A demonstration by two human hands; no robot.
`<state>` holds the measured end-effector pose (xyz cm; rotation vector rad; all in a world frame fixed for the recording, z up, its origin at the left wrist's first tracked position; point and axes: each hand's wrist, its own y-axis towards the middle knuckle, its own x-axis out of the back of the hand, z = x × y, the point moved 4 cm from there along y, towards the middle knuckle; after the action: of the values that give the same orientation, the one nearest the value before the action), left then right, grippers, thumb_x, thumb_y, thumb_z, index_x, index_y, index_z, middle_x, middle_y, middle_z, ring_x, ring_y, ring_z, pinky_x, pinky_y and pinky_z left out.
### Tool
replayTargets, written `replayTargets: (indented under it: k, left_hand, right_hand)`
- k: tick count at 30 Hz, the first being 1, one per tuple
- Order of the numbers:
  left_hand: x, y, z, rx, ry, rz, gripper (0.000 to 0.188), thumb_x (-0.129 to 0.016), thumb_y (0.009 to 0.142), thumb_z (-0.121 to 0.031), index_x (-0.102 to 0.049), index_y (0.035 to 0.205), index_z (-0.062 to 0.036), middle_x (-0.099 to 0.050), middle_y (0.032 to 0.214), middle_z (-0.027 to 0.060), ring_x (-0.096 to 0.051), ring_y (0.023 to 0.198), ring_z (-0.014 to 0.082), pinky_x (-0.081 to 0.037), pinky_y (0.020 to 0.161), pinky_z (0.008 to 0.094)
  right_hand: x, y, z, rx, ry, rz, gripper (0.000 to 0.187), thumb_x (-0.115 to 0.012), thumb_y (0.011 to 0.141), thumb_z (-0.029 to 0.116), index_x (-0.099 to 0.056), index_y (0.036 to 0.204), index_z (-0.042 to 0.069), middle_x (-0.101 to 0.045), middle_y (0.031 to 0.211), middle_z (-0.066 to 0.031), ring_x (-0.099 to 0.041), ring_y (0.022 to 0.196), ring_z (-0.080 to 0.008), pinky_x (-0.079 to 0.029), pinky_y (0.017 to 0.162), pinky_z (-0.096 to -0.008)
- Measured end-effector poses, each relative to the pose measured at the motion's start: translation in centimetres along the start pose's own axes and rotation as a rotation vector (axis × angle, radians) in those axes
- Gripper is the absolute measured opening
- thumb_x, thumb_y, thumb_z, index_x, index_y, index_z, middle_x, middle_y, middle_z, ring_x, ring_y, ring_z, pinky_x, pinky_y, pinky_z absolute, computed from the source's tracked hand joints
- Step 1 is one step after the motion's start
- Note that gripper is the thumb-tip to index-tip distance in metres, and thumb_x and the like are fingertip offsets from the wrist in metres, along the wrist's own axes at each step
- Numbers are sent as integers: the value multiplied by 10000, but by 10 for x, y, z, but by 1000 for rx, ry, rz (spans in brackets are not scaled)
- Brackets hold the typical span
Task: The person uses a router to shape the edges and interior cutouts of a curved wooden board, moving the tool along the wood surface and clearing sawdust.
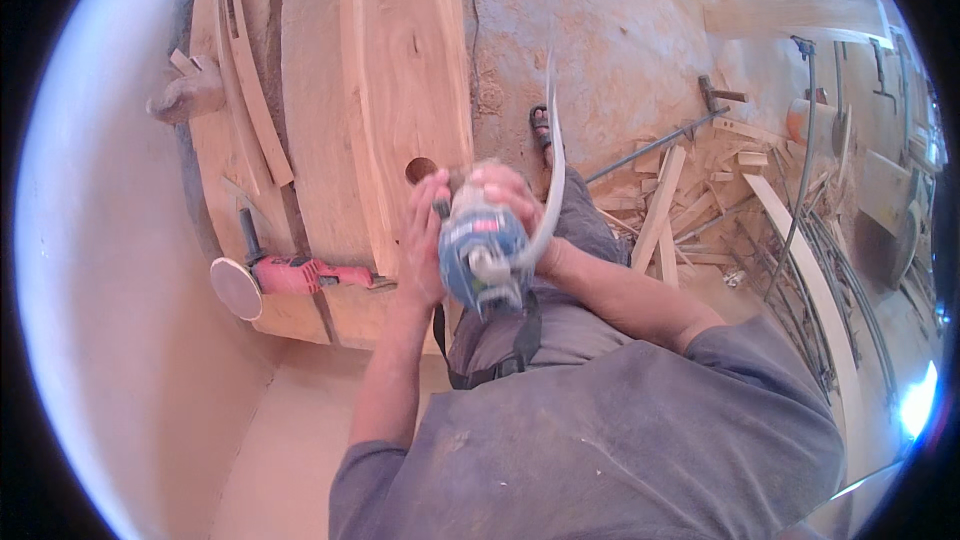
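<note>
Both my hands grip a blue router [484, 248] held over the near end of a long wooden board [410, 70]. My left hand [424, 235] wraps its left side, and my right hand [508, 192] holds the far right side. The tool is slightly blurred, and its underside is hidden by its body and my hands. From its top a pale cable [556, 160] arcs away to the right and up. Just beyond my left fingers, a dark round spot [420, 170] shows in the board; I cannot tell whether it is a hole or a knot.
At the left, a red angle grinder [290, 275] with a round pale disc lies on another board. Narrow wooden strips [245, 70] lie beyond it. On the right, offcuts [690, 200], a hammer [712, 92] and metal bar clamps [810, 170] crowd the dusty floor [620, 30].
</note>
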<state>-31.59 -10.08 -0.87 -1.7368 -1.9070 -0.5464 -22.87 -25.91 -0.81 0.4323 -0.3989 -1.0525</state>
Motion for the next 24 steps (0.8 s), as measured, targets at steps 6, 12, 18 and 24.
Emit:
replayTargets:
  k: [6,12,18,24]
  left_hand:
    - [-10,6,1,106,-158,-64,629,-591,994,-187,-417,1589,-80,-448,1620,147,-356,1527,388,-310,1242,490]
    - [14,98,2,42,91,93,646,-724,818,-86,-564,1443,-53,-534,1535,149,-395,1493,374,-321,1240,456]
    - [25,108,-3,-25,66,131,735,-740,758,-17,-533,1463,-39,-548,1508,158,-439,1444,384,-338,1231,462]
    - [-15,-23,16,-69,115,-27,712,-676,929,-165,-393,1571,-42,-463,1594,182,-402,1479,424,-345,1217,522]
  right_hand:
    - [2,11,-11,43,-47,15,812,-869,777,125,-427,1455,54,-601,1327,-237,-624,1192,-449,-513,1017,-536]
    - [6,58,-72,-123,-237,64,858,-894,733,162,-451,1458,43,-573,1385,-179,-597,1253,-386,-495,1050,-462]
    - [-4,37,-90,-411,-98,115,825,-893,750,171,-462,1438,22,-564,1378,-186,-597,1243,-388,-494,1039,-459]
    - [-2,-18,7,-19,4,61,834,-891,747,163,-448,1450,90,-612,1291,-219,-615,1199,-415,-493,1025,-559]
